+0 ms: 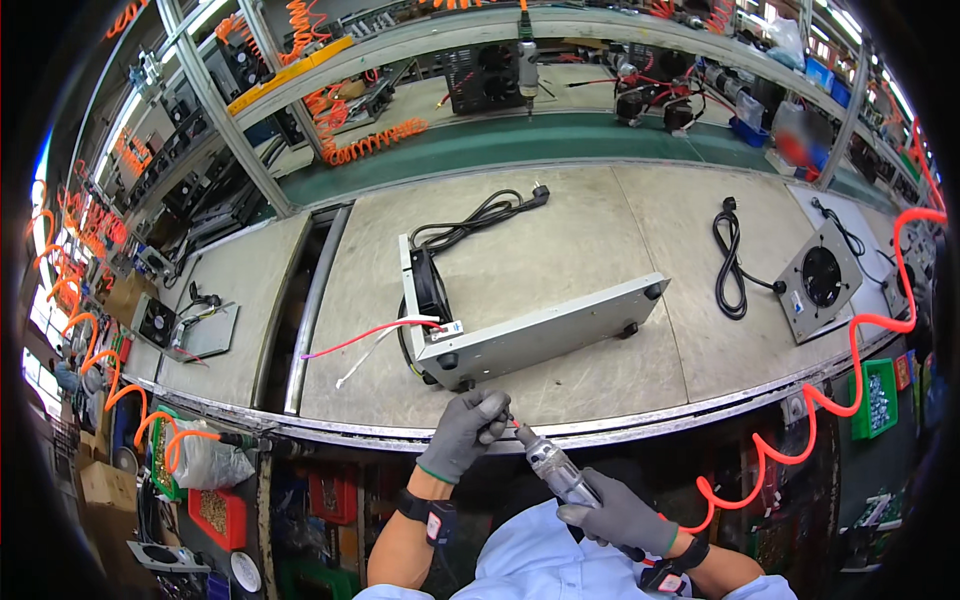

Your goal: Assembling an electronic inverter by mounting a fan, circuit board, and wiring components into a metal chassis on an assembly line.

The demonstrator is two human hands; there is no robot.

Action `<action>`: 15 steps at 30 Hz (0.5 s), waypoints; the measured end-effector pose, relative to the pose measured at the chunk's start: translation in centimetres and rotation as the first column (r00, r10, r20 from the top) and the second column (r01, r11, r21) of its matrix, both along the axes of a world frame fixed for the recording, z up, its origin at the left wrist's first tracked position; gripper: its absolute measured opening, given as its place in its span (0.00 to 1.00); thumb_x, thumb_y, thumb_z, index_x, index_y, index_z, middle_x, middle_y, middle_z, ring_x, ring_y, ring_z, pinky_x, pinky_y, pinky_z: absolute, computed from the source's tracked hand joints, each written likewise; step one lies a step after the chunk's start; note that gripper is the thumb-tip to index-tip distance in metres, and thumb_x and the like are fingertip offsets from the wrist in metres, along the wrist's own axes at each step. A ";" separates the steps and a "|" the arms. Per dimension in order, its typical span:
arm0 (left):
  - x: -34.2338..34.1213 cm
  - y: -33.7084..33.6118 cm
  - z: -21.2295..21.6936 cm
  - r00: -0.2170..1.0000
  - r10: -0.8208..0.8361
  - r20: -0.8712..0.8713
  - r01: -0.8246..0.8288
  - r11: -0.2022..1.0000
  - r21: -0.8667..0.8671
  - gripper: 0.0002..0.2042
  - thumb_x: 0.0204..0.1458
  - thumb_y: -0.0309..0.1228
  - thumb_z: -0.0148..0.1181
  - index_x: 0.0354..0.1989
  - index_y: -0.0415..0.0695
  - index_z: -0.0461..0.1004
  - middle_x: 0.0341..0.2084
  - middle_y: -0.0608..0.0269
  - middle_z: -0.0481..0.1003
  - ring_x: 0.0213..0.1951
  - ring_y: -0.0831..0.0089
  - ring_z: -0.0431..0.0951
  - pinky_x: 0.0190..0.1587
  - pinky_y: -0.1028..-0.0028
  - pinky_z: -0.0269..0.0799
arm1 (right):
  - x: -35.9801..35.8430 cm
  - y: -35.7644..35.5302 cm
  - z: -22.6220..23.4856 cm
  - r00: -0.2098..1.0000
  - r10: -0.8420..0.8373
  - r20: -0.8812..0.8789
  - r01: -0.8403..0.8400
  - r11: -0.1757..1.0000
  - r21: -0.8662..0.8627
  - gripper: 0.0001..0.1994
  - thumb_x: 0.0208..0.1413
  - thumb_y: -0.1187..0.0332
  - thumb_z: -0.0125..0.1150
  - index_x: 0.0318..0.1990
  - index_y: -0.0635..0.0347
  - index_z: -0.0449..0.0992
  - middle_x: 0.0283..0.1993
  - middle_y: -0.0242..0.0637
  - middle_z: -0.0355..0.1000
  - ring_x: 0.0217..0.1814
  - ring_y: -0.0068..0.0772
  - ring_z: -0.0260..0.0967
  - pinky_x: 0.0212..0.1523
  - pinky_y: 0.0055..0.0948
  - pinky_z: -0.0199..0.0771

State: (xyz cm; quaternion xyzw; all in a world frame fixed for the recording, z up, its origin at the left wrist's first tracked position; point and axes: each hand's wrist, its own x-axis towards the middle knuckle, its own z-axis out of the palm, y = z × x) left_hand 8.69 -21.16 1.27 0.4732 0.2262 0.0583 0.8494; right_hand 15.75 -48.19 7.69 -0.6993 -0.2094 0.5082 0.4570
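Note:
My right hand [622, 515], in a grey glove, is wrapped round a silver air screwdriver [556, 468] whose tip points up and left. Close to that tip, my left hand [465, 438], also gloved, has thumb and fingers pinched together; whatever small thing they hold is hidden. Just beyond both hands an L-shaped grey sheet-metal chassis [560, 337] rests on the bench, its long panel standing on edge with black rubber feet facing me. A black fan [430, 285] is mounted on its short side. A red wire [375, 328] and a white wire [365, 358] stick out leftward at the corner.
A black power cord [480, 220] lies behind the chassis. Other fan panels sit at right [822, 280] and left [210, 328]. An orange coiled air hose [815, 395] loops along the right. Below the bench are a red screw bin [218, 515] and a green bin [873, 398].

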 end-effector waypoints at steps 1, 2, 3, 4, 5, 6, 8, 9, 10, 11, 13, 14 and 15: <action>-0.4 0.5 0.1 0.995 -0.065 0.080 0.071 0.995 -0.068 0.16 0.59 0.42 0.64 0.34 0.41 0.71 0.25 0.68 0.71 0.18 0.85 0.62 0.21 0.83 0.55 | 0.3 0.0 0.2 0.982 0.026 -0.185 -0.031 0.999 -0.027 0.19 0.56 0.58 0.66 0.47 0.59 0.69 0.26 0.31 0.67 0.18 0.18 0.64 0.18 0.22 0.65; -0.7 0.8 0.1 0.975 -0.123 0.187 0.151 0.978 -0.145 0.15 0.60 0.41 0.64 0.34 0.41 0.71 0.26 0.68 0.71 0.18 0.85 0.62 0.21 0.83 0.56 | 0.5 0.1 0.4 0.932 0.017 -0.363 -0.051 0.995 -0.085 0.19 0.57 0.55 0.66 0.46 0.58 0.70 0.26 0.30 0.67 0.19 0.17 0.65 0.19 0.22 0.66; -0.9 0.9 0.1 0.979 -0.124 0.162 0.145 0.981 -0.127 0.15 0.60 0.41 0.64 0.34 0.41 0.71 0.26 0.68 0.71 0.18 0.85 0.62 0.21 0.83 0.56 | 0.3 0.3 0.6 0.930 0.046 -0.365 -0.067 0.997 -0.046 0.19 0.57 0.55 0.66 0.46 0.58 0.70 0.26 0.30 0.67 0.19 0.17 0.65 0.19 0.22 0.66; -1.0 0.9 0.1 0.975 -0.076 0.209 0.108 0.983 -0.147 0.14 0.60 0.40 0.63 0.36 0.40 0.72 0.27 0.67 0.72 0.19 0.85 0.63 0.21 0.83 0.57 | -0.1 0.5 0.8 0.918 0.030 -0.395 -0.033 0.999 0.001 0.19 0.58 0.55 0.66 0.46 0.58 0.69 0.25 0.30 0.67 0.19 0.17 0.65 0.19 0.22 0.67; -0.9 0.7 0.0 0.963 -0.038 0.265 0.089 0.979 -0.183 0.14 0.61 0.40 0.62 0.38 0.39 0.73 0.28 0.66 0.72 0.20 0.84 0.63 0.22 0.83 0.58 | -0.4 0.8 1.0 0.901 0.006 -0.433 -0.002 1.000 0.009 0.19 0.58 0.55 0.65 0.46 0.59 0.69 0.24 0.30 0.66 0.19 0.17 0.64 0.19 0.22 0.67; -0.9 0.5 -0.1 0.966 -0.028 0.258 0.074 0.983 -0.171 0.14 0.61 0.40 0.62 0.38 0.39 0.73 0.28 0.66 0.72 0.20 0.84 0.63 0.22 0.83 0.58 | -0.9 1.1 1.1 0.906 0.015 -0.422 0.004 0.999 0.043 0.19 0.58 0.55 0.65 0.46 0.59 0.69 0.24 0.30 0.66 0.19 0.17 0.64 0.19 0.22 0.67; -0.6 0.0 -0.1 0.996 0.028 0.089 -0.013 0.987 -0.163 0.16 0.62 0.37 0.60 0.47 0.35 0.74 0.35 0.59 0.77 0.26 0.80 0.73 0.29 0.83 0.68 | -1.8 2.1 1.4 0.969 -0.084 -0.233 0.084 0.996 -0.012 0.18 0.58 0.56 0.65 0.44 0.59 0.69 0.23 0.29 0.67 0.18 0.18 0.65 0.18 0.22 0.67; -0.4 -0.2 0.1 0.995 0.028 0.099 -0.011 0.986 -0.165 0.16 0.62 0.37 0.60 0.47 0.35 0.74 0.35 0.59 0.77 0.26 0.80 0.73 0.29 0.83 0.68 | -1.8 2.4 1.5 0.973 -0.089 -0.211 0.083 0.996 -0.038 0.18 0.58 0.56 0.65 0.44 0.59 0.69 0.23 0.29 0.67 0.18 0.18 0.65 0.18 0.22 0.67; -0.4 -0.6 0.5 0.987 0.020 0.160 -0.019 1.000 -0.012 0.17 0.63 0.36 0.60 0.51 0.34 0.73 0.39 0.56 0.77 0.32 0.76 0.77 0.35 0.81 0.72 | -1.8 2.8 1.6 0.972 -0.133 -0.194 0.128 0.991 -0.035 0.18 0.58 0.56 0.64 0.44 0.60 0.69 0.22 0.30 0.67 0.18 0.18 0.65 0.17 0.23 0.67; -0.6 -0.7 1.0 0.984 -0.011 0.177 -0.016 0.988 0.151 0.18 0.63 0.36 0.59 0.53 0.33 0.73 0.41 0.54 0.78 0.36 0.75 0.79 0.38 0.80 0.75 | -1.8 3.1 1.8 0.966 -0.186 -0.178 0.180 0.983 -0.047 0.17 0.58 0.56 0.64 0.43 0.60 0.69 0.22 0.30 0.67 0.18 0.18 0.66 0.17 0.23 0.67; -1.4 -0.5 2.9 0.975 -0.033 0.218 -0.003 0.987 0.163 0.19 0.63 0.31 0.57 0.56 0.31 0.71 0.46 0.49 0.77 0.44 0.68 0.82 0.46 0.77 0.78 | -1.4 3.5 2.1 0.967 -0.193 -0.165 0.193 0.981 -0.016 0.17 0.57 0.56 0.63 0.42 0.60 0.69 0.21 0.31 0.67 0.18 0.18 0.66 0.17 0.23 0.68; -1.8 -0.2 4.0 0.990 -0.039 0.138 0.011 0.980 0.201 0.18 0.63 0.30 0.56 0.57 0.30 0.70 0.48 0.48 0.77 0.46 0.66 0.82 0.48 0.76 0.78 | -1.2 3.7 2.3 0.965 -0.211 -0.156 0.212 0.977 -0.010 0.17 0.57 0.57 0.63 0.42 0.60 0.69 0.21 0.31 0.68 0.18 0.18 0.67 0.17 0.23 0.68; -2.4 0.0 5.3 0.973 -0.072 0.219 0.031 0.982 0.186 0.18 0.62 0.28 0.56 0.58 0.29 0.69 0.49 0.47 0.76 0.49 0.64 0.82 0.51 0.75 0.79 | -1.0 3.7 2.4 0.968 -0.196 -0.154 0.197 0.980 -0.007 0.17 0.57 0.57 0.63 0.42 0.60 0.69 0.21 0.31 0.68 0.17 0.18 0.66 0.18 0.23 0.69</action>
